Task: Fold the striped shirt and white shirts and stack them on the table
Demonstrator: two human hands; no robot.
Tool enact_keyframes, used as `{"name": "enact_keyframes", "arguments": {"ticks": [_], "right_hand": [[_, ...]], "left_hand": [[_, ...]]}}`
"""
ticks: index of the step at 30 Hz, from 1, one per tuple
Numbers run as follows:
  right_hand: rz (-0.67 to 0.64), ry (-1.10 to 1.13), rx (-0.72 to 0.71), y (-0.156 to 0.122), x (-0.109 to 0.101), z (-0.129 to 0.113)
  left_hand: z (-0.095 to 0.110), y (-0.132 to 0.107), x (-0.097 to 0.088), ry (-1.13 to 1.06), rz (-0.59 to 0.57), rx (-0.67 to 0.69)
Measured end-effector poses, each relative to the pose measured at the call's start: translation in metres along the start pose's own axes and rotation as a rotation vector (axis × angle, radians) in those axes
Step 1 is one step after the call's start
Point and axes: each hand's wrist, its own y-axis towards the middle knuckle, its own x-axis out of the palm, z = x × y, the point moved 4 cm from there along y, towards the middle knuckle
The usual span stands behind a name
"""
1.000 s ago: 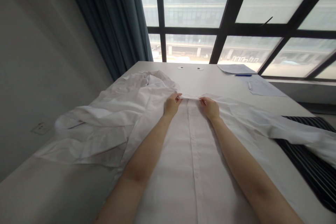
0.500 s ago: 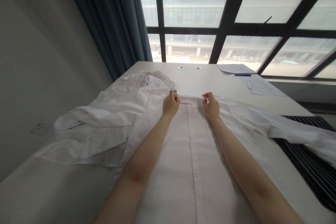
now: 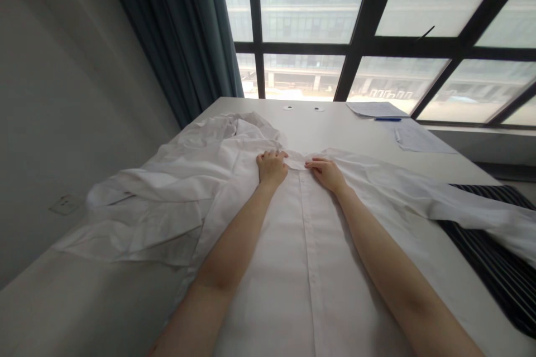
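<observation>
A: From L?
B: Heaped white cloth (image 3: 180, 170), then L hand (image 3: 272, 168): palm down, fingers spread, no grip seen, at L end of collar (image 3: 296, 162).
A: Shirt (image 3: 272, 268)?
B: Front up on table (image 3: 314, 129), collar at far end.
A: R hand (image 3: 330, 175)?
B: Fingers nearly straight on collar's R end; pinch or not, can't tell. Sleeve (image 3: 454, 205) beyond, over striped cloth (image 3: 477, 259).
A: Tip?
B: Prob. best: press both ends evenly, smooth outward, keep placket (image 3: 311, 240) straight.

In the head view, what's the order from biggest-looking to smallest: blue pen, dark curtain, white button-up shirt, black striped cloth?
1. White button-up shirt
2. Dark curtain
3. Black striped cloth, partly covered
4. Blue pen
</observation>
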Motion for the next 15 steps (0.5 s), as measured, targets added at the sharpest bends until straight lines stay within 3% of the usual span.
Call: {"name": "enact_keyframes", "arguments": {"ticks": [7,10,15], "right_hand": [[0.056,-0.103,0.207,-0.004,-0.008,0.003],[0.098,-0.162,0.287,-0.005,-0.009,0.008],[0.144,-0.215,0.301,-0.006,-0.01,0.017]], "left_hand": [[0.001,0.001,-0.007,-0.053,0.087,0.011],[-0.004,0.002,-0.004,-0.07,0.072,-0.035],[-0.012,0.003,0.005,-0.052,0.024,-0.083]]}}
